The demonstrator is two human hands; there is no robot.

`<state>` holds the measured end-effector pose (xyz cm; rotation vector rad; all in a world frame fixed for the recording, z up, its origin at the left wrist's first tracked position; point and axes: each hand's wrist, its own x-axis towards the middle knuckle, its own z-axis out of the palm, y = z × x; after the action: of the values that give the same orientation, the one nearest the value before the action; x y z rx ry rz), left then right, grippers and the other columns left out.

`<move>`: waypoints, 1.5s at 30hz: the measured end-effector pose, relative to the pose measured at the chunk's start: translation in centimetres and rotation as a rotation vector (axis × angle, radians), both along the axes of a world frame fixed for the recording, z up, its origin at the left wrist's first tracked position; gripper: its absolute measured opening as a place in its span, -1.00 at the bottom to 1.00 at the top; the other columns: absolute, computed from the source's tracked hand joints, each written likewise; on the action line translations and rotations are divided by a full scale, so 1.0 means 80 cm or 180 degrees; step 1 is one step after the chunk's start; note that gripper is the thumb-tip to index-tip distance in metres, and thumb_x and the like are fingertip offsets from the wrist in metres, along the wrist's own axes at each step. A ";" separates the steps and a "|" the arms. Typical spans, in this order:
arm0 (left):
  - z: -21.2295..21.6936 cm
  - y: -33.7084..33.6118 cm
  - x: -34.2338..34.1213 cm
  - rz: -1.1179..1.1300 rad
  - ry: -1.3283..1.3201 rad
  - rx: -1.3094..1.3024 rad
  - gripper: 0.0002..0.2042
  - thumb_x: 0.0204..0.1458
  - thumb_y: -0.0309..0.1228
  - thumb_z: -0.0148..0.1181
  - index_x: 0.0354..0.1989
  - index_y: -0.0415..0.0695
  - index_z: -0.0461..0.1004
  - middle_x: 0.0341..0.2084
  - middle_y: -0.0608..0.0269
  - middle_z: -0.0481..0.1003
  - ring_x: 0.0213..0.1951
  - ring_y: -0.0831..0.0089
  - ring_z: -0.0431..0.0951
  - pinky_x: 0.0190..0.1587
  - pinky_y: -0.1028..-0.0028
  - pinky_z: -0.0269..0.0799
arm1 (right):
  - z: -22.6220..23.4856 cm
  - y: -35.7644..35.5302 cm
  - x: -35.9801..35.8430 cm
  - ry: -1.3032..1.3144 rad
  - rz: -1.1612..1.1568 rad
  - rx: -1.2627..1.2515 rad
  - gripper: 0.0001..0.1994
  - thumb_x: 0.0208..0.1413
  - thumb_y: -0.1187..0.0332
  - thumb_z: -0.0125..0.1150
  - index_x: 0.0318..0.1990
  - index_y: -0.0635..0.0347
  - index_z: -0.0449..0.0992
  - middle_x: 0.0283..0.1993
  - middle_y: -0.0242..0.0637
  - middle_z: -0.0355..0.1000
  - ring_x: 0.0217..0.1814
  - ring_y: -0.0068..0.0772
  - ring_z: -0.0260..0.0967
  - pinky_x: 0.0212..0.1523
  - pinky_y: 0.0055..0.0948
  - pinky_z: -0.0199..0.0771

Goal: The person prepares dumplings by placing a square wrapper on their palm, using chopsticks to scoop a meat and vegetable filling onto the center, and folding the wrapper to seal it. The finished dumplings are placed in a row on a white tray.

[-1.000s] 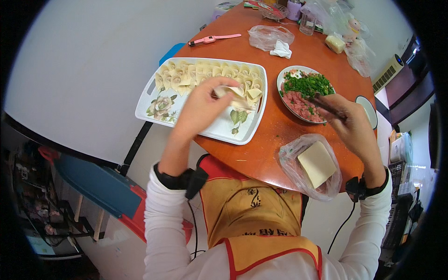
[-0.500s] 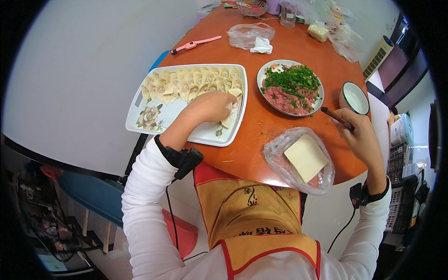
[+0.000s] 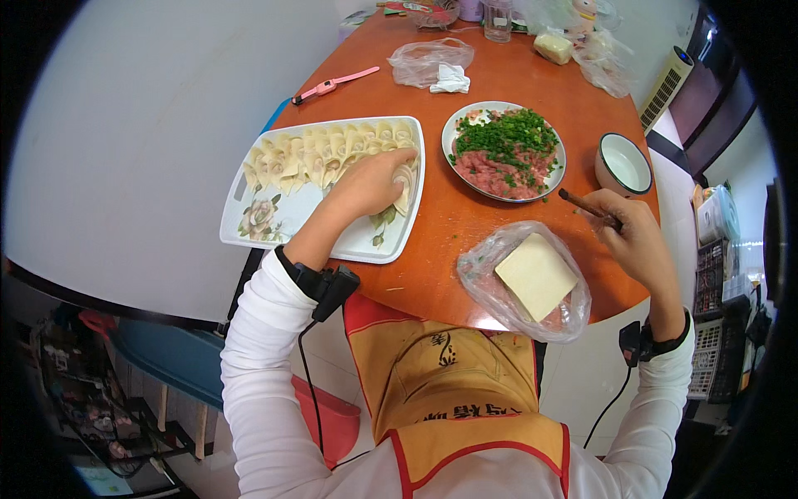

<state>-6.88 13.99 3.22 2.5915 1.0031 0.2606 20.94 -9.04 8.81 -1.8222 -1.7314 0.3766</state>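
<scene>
My left hand (image 3: 371, 180) reaches over the right part of a white floral tray (image 3: 320, 249), its fingers closed around a folded wonton (image 3: 405, 185) that they partly hide. Rows of filled wontons (image 3: 312, 154) stand along the tray's far half. My right hand (image 3: 629, 223) is closed around dark brown chopsticks (image 3: 584, 203), their tips pointing left toward a plate (image 3: 450, 160) of minced meat (image 3: 497, 172) topped with chopped green onion (image 3: 515, 137). Square wonton wrappers (image 3: 536, 277) lie stacked on a clear plastic bag (image 3: 476, 264) at the table's near edge.
An enamel bowl (image 3: 623, 165) stands right of the plate. Farther back are a pink watch (image 3: 332, 85), a crumpled plastic bag (image 3: 428, 62), a white tissue (image 3: 450, 79) and a glass (image 3: 498, 21). A red bin (image 3: 328, 424) sits below the table (image 3: 399, 283).
My left hand has turned slightly and stays at the wontons near the tray's right side. My right hand keeps hold of the chopsticks, now tilted flatter. The whole view has shifted a little.
</scene>
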 end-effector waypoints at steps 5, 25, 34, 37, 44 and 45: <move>0.006 -0.001 0.005 -0.0003 0.0062 -0.0106 -0.65 -0.08 -0.50 0.07 -0.04 -0.17 0.45 -0.15 0.02 0.50 -0.17 0.20 0.52 -0.09 0.36 0.41 | 0.006 -0.003 0.000 -0.0091 -0.0082 -0.0203 -0.84 -0.07 0.62 0.06 -0.27 0.31 0.44 -0.51 -0.07 0.38 -0.55 -0.24 0.32 -0.48 -0.40 0.30; -0.001 0.002 0.002 0.0185 -0.0290 -0.0355 -0.74 -0.09 -0.57 0.09 -0.17 -0.18 0.50 -0.36 0.13 0.53 -0.31 0.36 0.53 -0.18 0.44 0.44 | 0.002 -0.006 0.000 -0.0138 -0.0035 -0.0125 -0.84 -0.11 0.61 0.05 -0.31 0.33 0.45 -0.51 -0.05 0.38 -0.52 -0.15 0.36 -0.45 -0.38 0.34; 0.028 -0.020 -0.022 0.0191 -0.0438 -0.0041 -0.70 -0.05 -0.47 0.12 -0.09 -0.19 0.44 -0.21 0.03 0.49 -0.18 0.22 0.51 -0.06 0.38 0.40 | -0.025 -0.010 -0.020 -0.0197 0.1623 -0.0576 -0.78 -0.07 0.34 0.26 -0.26 0.19 0.45 -0.37 -0.17 0.42 -0.32 -0.05 0.40 -0.33 -0.24 0.38; 0.055 -0.046 -0.030 0.0273 -0.1170 -0.0502 -0.72 0.04 -0.48 0.10 -0.05 -0.24 0.41 -0.21 0.17 0.48 -0.16 0.42 0.48 -0.05 0.47 0.38 | -0.032 -0.014 -0.029 -0.0435 0.1908 -0.1048 -0.67 -0.09 0.26 0.30 -0.21 0.16 0.35 -0.29 -0.21 0.37 -0.27 -0.05 0.39 -0.35 -0.19 0.35; 0.037 -0.109 -0.046 0.0223 -0.2814 -0.1868 -0.74 0.10 -0.52 0.05 -0.03 -0.30 0.36 -0.21 0.21 0.47 -0.12 0.52 0.46 -0.05 0.54 0.38 | -0.031 -0.013 -0.028 -0.0729 0.2104 -0.1194 -0.67 -0.09 0.31 0.29 -0.19 0.11 0.31 -0.27 -0.24 0.32 -0.27 -0.06 0.38 -0.38 -0.19 0.35; 0.029 -0.115 -0.047 0.0215 -0.2883 -0.1992 -0.73 0.11 -0.53 0.03 -0.01 -0.31 0.34 -0.21 0.18 0.46 -0.14 0.49 0.47 -0.05 0.52 0.39 | -0.029 -0.014 -0.027 -0.0781 0.2102 -0.1253 -0.67 -0.10 0.32 0.29 -0.19 0.11 0.31 -0.27 -0.24 0.32 -0.28 -0.07 0.38 -0.38 -0.19 0.35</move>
<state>-10.65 4.82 5.57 1.5869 0.6645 0.8734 18.78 -10.13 6.49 -1.5361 -2.5688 0.8329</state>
